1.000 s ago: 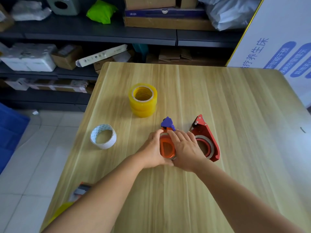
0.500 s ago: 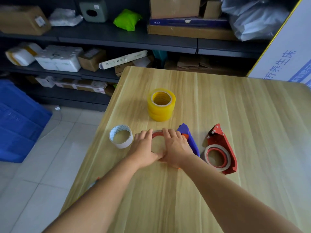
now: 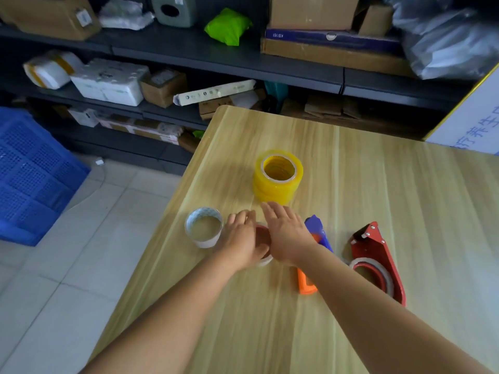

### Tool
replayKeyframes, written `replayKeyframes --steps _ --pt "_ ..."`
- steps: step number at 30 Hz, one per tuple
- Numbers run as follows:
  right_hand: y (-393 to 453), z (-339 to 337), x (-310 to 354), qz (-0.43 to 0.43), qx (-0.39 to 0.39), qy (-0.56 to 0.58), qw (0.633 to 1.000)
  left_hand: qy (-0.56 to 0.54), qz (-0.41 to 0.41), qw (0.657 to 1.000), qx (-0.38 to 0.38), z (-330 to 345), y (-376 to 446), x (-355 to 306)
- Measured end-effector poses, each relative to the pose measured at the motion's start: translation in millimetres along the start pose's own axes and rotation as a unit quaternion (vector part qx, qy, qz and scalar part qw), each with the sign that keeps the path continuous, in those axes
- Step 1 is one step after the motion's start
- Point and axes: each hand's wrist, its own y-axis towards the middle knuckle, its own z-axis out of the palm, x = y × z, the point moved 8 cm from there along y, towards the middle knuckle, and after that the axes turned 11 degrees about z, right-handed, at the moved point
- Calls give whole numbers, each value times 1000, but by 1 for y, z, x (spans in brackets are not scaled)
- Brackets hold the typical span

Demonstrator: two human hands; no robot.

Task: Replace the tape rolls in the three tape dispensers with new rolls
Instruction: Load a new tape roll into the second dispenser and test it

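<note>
Wood-grain desk (image 3: pixel 378 184) carries everything here, with grey floor tiles and a blue crate (image 3: pixel 32 179) off its left edge. Nearest that left edge stands a white roll (image 3: pixel 204 228) of tape, upright on its rim side with the hollow core facing up. Just right of it, the left hand (image 3: pixel 241 240) lies over a nearly used-up roll (image 3: pixel 263 238) with a red core, its fingers bent round the roll's left side, and the thumb tucked near the lower rim, so it grips the roll. The right hand (image 3: pixel 286 233) covers the same roll from the other side with fingers stretched flat and relaxed, pointing toward the far edge, pressing rather than clasping. Beyond the fingertips, toward the far edge, sits a stack of yellow rolls (image 3: pixel 278 179), close to the right hand but apart from it. Partly under the right wrist lies an orange dispenser (image 3: pixel 306 284) with a purple head (image 3: pixel 317 228), flat on the desk. Further right, toward the near right corner, a red dispenser (image 3: pixel 378 261) lies on its side, with a thin roll mounted on its hub. Dark shelves (image 3: pixel 216 52) with boxes run behind the far edge.
</note>
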Motion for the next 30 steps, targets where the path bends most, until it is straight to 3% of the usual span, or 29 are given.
replayKeyframes --steps 3,8,19,24,30 --pt "17 -26 -7 25 -52 52 997 -70 -31 996 -51 -17 18 3" --pt "47 -49 -38 128 -101 124 979 -167 -69 981 -72 -35 57 8" --pt "86 -49 -72 216 -47 262 939 -198 -184 958 -100 -46 103 15" --pt "83 -49 -81 223 -61 350 908 -277 -227 921 -155 -41 99 20" --pt "57 -55 -89 218 -140 433 863 -371 -188 866 -276 -55 76 8"
